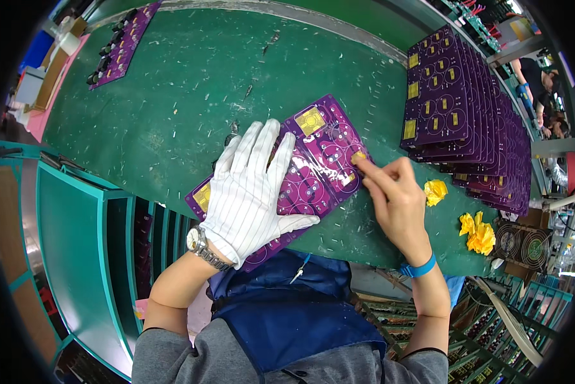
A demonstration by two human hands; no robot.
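Purple, a single circuit board [308,193] lies mid-frame under the spread, gloved left hand [249,182]; the bare right hand [396,198] pinches one yellow tape scrap [358,157]. A hard pull could tear it or skid the board. Two yellow clumps [436,192] lie right, one populated board [122,51] upper left; upper-right stacked boards [438,96] overlap beyond counting.

The desk [191,64] is green with pale flecks. The circuit board [307,192] is purple with white circles and yellow patches, like the stacked boards [438,96]. The glove [246,192] is white with dark pinstripes, the wristband [419,266] blue, the crumpled scraps [480,238] yellow, the apron [300,336] navy.
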